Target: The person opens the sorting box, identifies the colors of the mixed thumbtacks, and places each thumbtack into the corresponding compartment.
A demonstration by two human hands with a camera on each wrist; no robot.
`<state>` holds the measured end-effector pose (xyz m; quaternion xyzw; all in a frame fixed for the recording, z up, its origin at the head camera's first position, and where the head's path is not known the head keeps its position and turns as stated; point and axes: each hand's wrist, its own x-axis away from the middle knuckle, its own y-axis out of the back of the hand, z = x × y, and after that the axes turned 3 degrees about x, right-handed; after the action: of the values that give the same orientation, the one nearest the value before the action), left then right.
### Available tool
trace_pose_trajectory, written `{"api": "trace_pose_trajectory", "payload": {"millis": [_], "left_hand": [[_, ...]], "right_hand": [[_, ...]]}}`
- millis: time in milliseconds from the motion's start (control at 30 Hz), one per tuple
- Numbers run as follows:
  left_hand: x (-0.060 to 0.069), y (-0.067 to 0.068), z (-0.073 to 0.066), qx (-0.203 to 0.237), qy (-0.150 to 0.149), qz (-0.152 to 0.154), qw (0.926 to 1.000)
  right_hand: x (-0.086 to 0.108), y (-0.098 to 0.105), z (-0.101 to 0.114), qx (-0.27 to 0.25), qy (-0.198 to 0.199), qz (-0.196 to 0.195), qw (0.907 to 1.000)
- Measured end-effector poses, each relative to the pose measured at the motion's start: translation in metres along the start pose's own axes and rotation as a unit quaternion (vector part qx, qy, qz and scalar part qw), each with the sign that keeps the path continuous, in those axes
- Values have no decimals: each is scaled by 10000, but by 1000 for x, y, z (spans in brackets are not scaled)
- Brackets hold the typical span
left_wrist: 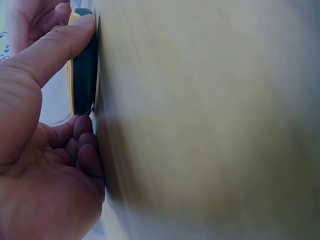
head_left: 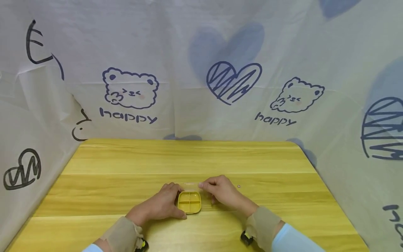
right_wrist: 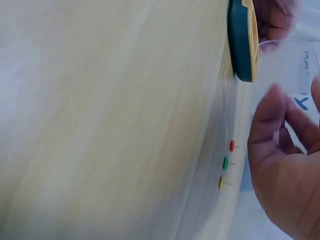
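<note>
Wrist views reveal the box [right_wrist: 240, 45] (yellow-rimmed) dark-sided.

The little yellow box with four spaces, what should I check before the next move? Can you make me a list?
1. Box held steady: ok, the left hand grips it.
2. Clear lid open: ok, the spaces are uncovered.
3. Spaces free of tacks: ok, none shows inside.
4. Tack points safe for fingers: not ok, the red tack, green tack and yellow tack point up.
5. Right hand off the lid: cannot tell, its fingertips are very close.
</note>
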<state>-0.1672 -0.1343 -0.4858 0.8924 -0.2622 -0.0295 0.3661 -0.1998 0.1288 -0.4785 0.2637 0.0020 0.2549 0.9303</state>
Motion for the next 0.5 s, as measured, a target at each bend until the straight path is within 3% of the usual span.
{"api": "trace_pose_trajectory", "payload": {"millis": [167,333,500], "left_hand": [[-1,2,-3,-16,15,39,10000],[0,5,-6,-47,54,64,10000],[1,8,-10,-10,105,101,9999]], "right_hand": [[-3,-1,7,-28,-178,-296,9994],[-4,-2,12,34,-139,-370,9992],[-2,-1,14,-219,-259,-475,9983]]}}
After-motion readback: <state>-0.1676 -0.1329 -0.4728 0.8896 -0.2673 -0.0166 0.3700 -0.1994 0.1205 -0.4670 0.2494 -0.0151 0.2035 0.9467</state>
